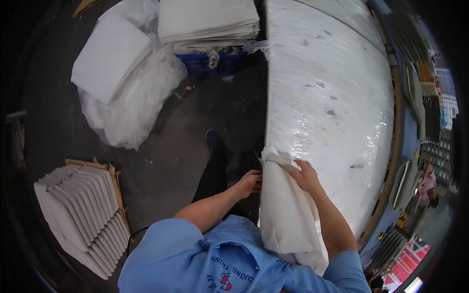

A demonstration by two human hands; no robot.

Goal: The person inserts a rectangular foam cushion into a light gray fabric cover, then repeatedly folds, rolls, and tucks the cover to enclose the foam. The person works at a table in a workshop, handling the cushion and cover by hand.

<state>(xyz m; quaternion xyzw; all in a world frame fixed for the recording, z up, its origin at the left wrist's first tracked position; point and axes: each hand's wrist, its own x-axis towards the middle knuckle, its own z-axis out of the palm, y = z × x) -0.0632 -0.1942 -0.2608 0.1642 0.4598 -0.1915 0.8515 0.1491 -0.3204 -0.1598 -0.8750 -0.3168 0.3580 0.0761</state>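
Observation:
A white fabric cover [288, 215], long and folded, lies along the near left edge of a plastic-wrapped white stack [332, 107], its upper end bunched and frayed. My right hand [306, 176] grips the cover's upper right side, with thumb and fingertips at the folded cloth. On the opposite side, my left hand [250, 183] is closed, its fingers curled at the cover's left edge; the bit of cloth between them is mostly hidden. Whether anything is inside the cover I cannot tell.
Grey-white padded panels [80, 210] stand in a row at lower left. Clear plastic [132, 112] with a white block [111, 57] on it lies at upper left. Flat white sheets [207, 22] are piled over a blue crate [205, 63]. Another person [428, 188] is far right.

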